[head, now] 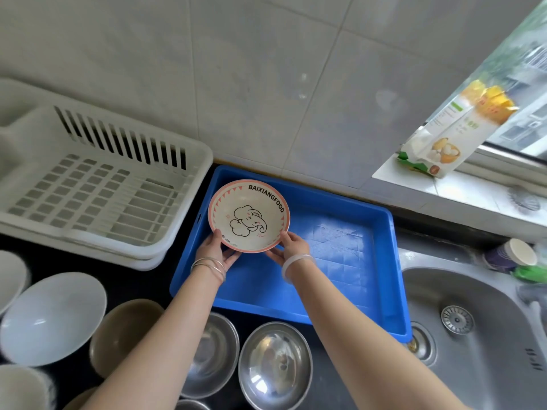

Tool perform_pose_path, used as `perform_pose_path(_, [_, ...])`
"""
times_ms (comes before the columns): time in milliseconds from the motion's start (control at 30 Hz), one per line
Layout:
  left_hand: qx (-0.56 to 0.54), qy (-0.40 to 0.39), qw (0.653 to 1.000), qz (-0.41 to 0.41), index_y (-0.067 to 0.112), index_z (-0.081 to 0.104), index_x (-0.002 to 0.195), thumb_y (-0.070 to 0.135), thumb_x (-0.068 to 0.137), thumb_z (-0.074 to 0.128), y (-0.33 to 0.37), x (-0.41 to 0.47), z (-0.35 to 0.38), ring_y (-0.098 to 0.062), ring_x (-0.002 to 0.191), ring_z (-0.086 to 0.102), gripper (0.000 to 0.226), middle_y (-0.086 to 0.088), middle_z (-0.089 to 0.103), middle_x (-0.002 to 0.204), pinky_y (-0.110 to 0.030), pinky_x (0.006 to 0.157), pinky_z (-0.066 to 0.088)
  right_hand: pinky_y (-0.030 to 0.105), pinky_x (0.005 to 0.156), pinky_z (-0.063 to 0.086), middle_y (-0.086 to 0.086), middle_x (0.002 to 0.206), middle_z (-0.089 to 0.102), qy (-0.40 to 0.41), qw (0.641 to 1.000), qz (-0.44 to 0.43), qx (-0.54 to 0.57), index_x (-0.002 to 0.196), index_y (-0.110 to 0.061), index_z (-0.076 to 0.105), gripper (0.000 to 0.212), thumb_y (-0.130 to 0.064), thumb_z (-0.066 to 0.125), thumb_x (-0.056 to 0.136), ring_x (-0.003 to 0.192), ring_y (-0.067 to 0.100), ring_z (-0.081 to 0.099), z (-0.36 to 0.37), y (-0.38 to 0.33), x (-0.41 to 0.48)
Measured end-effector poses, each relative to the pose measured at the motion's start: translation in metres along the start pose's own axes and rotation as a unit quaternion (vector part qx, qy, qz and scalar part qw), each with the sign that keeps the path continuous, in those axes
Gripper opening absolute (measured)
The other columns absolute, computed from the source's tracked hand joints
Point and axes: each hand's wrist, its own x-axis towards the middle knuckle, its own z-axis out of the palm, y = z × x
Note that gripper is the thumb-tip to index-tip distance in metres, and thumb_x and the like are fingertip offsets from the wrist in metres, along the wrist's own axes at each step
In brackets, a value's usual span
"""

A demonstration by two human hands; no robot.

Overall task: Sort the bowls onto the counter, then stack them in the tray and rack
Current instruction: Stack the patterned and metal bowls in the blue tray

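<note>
both hands were on the cartoon bowl (249,216), the one with the elephant drawing and "baixiangfood" lettering inside its pink rim. the left hand (213,250) had its grip closed on the near-left rim, thumb over the edge, fingers beneath. the right hand (291,246) had its grip closed on the near-right rim the same way. the bowl sat over the far-left corner of the blue tray (340,255); whether it touched the tray floor could not be told. the tray lay on the dark counter (139,279), just beside the white rack (97,184) on its left and the steel sink (473,321) on its right. near the camera waited a white bowl (53,318), a tan bowl (124,332) and two steel bowls, one (216,353) partly behind the left forearm, the other (275,362) between the arms. silver bangles (210,266) ringed the left wrist, a pale bangle (294,261) the right. a carton (453,134) stood on the sill.
</note>
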Motion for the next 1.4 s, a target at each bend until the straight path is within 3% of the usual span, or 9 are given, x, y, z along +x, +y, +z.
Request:
perform_pose_path(200, [0.015, 0.01, 1.0, 0.022, 0.012, 0.049, 0.129, 0.02, 0.095, 0.046, 0.0, -0.001, 0.002, -0.038, 0.115, 0.053, 0.035, -0.016, 0.052, 0.131, -0.047, 0.09, 0.049, 0.03, 0.052, 0.059, 0.009, 0.099, 0.065, -0.004, 1.0, 0.006, 0.004, 0.114, -0.009, 0.054, 0.02, -0.015, 0.049, 0.096, 0.061, 0.023, 0.069, 0.0, -0.002, -0.001])
perform_pose_path(433, [0.065, 0.038, 0.994, 0.084, 0.003, 0.051, 0.128, 0.005, 0.094, 0.046, -0.013, -0.017, 0.008, -0.03, 0.117, 0.054, 0.035, -0.017, 0.058, 0.12, -0.034, 0.094, 0.045, 0.03, 0.078, 0.054, 0.004, 0.129, 0.057, -0.081, 0.992, 0.0, -0.102, 0.117, -0.021, 0.055, 0.028, -0.036, 0.045, 0.094, 0.101, 0.024, 0.064, -0.011, -0.001, -0.008])
perform_pose_path(633, [0.076, 0.033, 0.993, 0.089, 0.005, 0.057, 0.076, 0.002, 0.092, 0.045, -0.036, -0.055, 0.013, -0.014, 0.069, 0.041, 0.02, -0.005, 0.04, 0.07, -0.016, 0.066, 0.04, 0.035, 0.09, 0.047, 0.004, 0.135, 0.053, -0.093, 0.984, -0.03, -0.15, 0.132, -0.014, 0.047, 0.042, -0.036, 0.041, 0.097, 0.113, 0.027, 0.057, -0.038, -0.006, -0.03])
perform_pose_path(733, [0.085, 0.021, 0.992, 0.095, -0.02, 0.051, 0.104, -0.003, 0.092, 0.041, -0.055, -0.079, 0.02, -0.008, 0.051, 0.031, 0.023, 0.002, 0.036, 0.053, -0.01, 0.056, 0.034, 0.033, 0.083, 0.045, 0.009, 0.126, 0.06, -0.068, 0.978, -0.081, -0.179, 0.122, -0.013, 0.053, 0.033, -0.029, 0.04, 0.097, 0.096, 0.024, 0.06, -0.065, -0.013, -0.058])
perform_pose_path(800, [0.088, -0.009, 0.991, 0.1, -0.015, 0.039, 0.129, -0.002, 0.093, 0.041, -0.073, -0.101, 0.029, -0.008, 0.058, 0.044, 0.038, -0.003, 0.053, 0.07, -0.015, 0.064, 0.041, 0.028, 0.071, 0.044, 0.009, 0.115, 0.064, -0.057, 0.973, -0.116, -0.19, 0.111, -0.016, 0.057, 0.025, -0.027, 0.04, 0.096, 0.085, 0.021, 0.061, -0.092, -0.014, -0.08])
perform_pose_path(867, [0.114, -0.039, 0.988, 0.094, -0.008, 0.044, 0.129, 0.001, 0.093, 0.046, -0.094, -0.127, 0.04, -0.011, 0.072, 0.051, 0.037, -0.011, 0.054, 0.101, -0.018, 0.071, 0.046, 0.024, 0.062, 0.041, 0.007, 0.104, 0.065, -0.039, 0.97, -0.139, -0.196, 0.104, -0.017, 0.058, 0.02, -0.025, 0.041, 0.096, 0.077, 0.017, 0.061, -0.126, -0.011, -0.103])
perform_pose_path(967, [0.18, -0.06, 0.978, 0.083, -0.004, 0.05, 0.124, 0.004, 0.093, 0.048, -0.14, -0.157, 0.053, -0.016, 0.082, 0.055, 0.033, -0.012, 0.054, 0.108, -0.015, 0.074, 0.048, 0.014, 0.054, 0.044, 0.007, 0.099, 0.067, 0.027, 0.963, -0.172, -0.208, 0.102, -0.015, 0.062, 0.021, -0.021, 0.042, 0.096, 0.074, 0.015, 0.063, -0.189, 0.004, -0.135])
perform_pose_path(1200, [0.365, -0.157, 0.917, 0.026, -0.001, 0.055, 0.123, 0.004, 0.092, 0.048, -0.257, -0.209, 0.055, -0.017, 0.099, 0.055, 0.032, -0.009, 0.059, 0.107, -0.01, 0.067, 0.049, 0.03, 0.08, 0.044, 0.006, 0.11, 0.07, 0.27, 0.879, -0.163, -0.357, 0.11, -0.018, 0.065, 0.026, -0.015, 0.048, 0.091, 0.104, 0.026, 0.062, -0.342, 0.05, -0.193])
perform_pose_path(1400, [0.494, -0.213, 0.839, -0.082, 0.011, 0.045, 0.134, 0.01, 0.09, 0.055, -0.315, -0.224, 0.051, -0.023, 0.112, 0.053, 0.045, -0.009, 0.052, 0.132, -0.033, 0.087, 0.048, 0.036, 0.095, 0.042, 0.009, 0.132, 0.057, 0.359, 0.855, -0.1, -0.36, 0.131, -0.016, 0.051, 0.044, -0.006, 0.048, 0.088, 0.118, 0.032, 0.052, -0.41, 0.084, -0.212])
